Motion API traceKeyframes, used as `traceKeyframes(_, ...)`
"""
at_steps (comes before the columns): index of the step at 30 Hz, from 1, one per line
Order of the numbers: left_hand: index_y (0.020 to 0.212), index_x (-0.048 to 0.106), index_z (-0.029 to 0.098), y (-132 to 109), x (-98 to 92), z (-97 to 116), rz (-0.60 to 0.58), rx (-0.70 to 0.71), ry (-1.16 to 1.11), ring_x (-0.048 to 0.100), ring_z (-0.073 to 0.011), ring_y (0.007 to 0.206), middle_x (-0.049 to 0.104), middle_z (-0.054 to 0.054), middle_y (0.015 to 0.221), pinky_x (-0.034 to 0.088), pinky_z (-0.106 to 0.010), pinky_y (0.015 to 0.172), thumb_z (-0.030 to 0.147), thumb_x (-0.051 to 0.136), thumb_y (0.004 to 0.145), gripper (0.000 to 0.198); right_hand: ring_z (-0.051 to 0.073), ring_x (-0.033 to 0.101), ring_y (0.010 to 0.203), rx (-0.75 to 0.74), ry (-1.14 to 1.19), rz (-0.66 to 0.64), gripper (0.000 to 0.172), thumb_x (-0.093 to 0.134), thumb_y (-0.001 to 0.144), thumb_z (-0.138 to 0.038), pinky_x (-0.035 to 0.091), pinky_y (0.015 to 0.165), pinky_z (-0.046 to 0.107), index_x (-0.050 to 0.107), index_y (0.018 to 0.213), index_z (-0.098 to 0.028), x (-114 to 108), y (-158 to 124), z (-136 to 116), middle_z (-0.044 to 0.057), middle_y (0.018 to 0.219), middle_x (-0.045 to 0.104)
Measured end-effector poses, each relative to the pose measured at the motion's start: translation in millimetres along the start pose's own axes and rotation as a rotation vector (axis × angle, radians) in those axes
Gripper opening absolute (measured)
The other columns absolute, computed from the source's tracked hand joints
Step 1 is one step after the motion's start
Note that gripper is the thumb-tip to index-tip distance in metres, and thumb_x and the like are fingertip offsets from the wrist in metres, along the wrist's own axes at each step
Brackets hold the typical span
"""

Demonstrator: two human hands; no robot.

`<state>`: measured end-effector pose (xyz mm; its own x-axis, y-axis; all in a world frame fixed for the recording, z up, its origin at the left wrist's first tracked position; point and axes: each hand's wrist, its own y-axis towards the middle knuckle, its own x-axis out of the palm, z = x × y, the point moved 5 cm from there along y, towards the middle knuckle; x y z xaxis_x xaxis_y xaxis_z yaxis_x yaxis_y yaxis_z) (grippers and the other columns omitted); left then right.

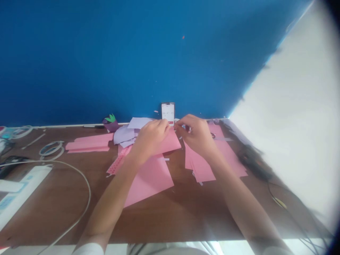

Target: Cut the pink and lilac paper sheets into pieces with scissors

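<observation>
Both hands are raised over the middle of the brown table point(186, 212), fingertips close together in front of an upright phone point(168, 112). My left hand point(155, 136) is closed, its fingers pressed together near the top of a pink sheet point(171, 142); what they hold is too small to name. My right hand point(195, 132) is pinched, thumb and forefinger together just right of the left fingertips; anything between them cannot be made out. A larger pink sheet point(151, 180) lies under my left forearm. More pink sheets point(202, 166) lie beneath my right hand and wrist.
Crumpled lilac paper point(124, 135), a folded pink strip point(89, 143) and a purple paper piece with green leaves point(111, 124) lie left. Farther left are tape rolls point(51, 150), a white power strip point(26, 191) and its cable. A dark object point(253, 163) with cables is right.
</observation>
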<state>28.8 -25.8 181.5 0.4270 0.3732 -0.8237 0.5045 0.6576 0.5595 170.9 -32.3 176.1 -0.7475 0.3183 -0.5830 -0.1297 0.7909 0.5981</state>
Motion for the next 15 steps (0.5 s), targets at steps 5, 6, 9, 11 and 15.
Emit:
traceKeyframes(5,0.076,0.050,0.017,0.3,1.2,-1.4,-0.061,-0.030,-0.017,0.052,-0.0143,0.064,0.058,-0.003,0.071,0.032,-0.027,0.056,0.027,0.037,0.093,0.024,0.014,0.048,0.063,0.002,-0.012,-0.007,0.014,0.053,0.083,-0.021,0.032,0.057,0.028,0.065,0.077,-0.020,1.4,0.5,3.4,0.004,0.079,0.062)
traceKeyframes(6,0.076,0.050,0.017,0.1,2.0,-2.0,-0.069,-0.032,-0.021,0.052,-0.0144,0.064,0.058,-0.003,0.071,0.032,-0.027,0.055,0.027,0.036,0.093,0.025,0.014,0.048,0.063,0.002,-0.012,-0.010,0.014,0.053,0.083,-0.020,0.032,0.057,0.028,0.065,0.077,-0.020,1.8,0.7,4.3,0.004,0.079,0.062)
traceKeyframes(9,0.077,0.051,0.017,-0.5,3.9,-3.5,-0.070,-0.027,-0.046,0.052,-0.0144,0.064,0.059,-0.003,0.071,0.033,-0.027,0.056,0.027,0.035,0.093,0.025,0.014,0.048,0.064,0.002,-0.009,-0.022,0.014,0.053,0.081,-0.018,0.031,0.058,0.028,0.065,0.076,-0.020,2.8,1.6,7.2,0.004,0.078,0.061)
traceKeyframes(11,0.077,0.051,0.018,-0.8,4.1,-4.1,-0.065,-0.021,-0.080,0.052,-0.0142,0.065,0.059,-0.002,0.071,0.034,-0.027,0.057,0.027,0.035,0.093,0.024,0.014,0.048,0.064,0.008,-0.005,-0.026,0.014,0.052,0.081,-0.018,0.032,0.059,0.028,0.065,0.075,-0.020,3.0,2.2,8.7,0.004,0.079,0.061)
traceKeyframes(15,0.077,0.051,0.019,-0.5,1.9,-4.8,-0.076,-0.027,-0.164,0.051,-0.0132,0.065,0.059,-0.001,0.072,0.033,-0.026,0.057,0.024,0.039,0.090,0.018,0.014,0.048,0.065,-0.001,0.028,-0.022,0.013,0.053,0.082,-0.018,0.033,0.061,0.029,0.064,0.077,-0.020,2.9,2.4,7.1,0.004,0.082,0.061)
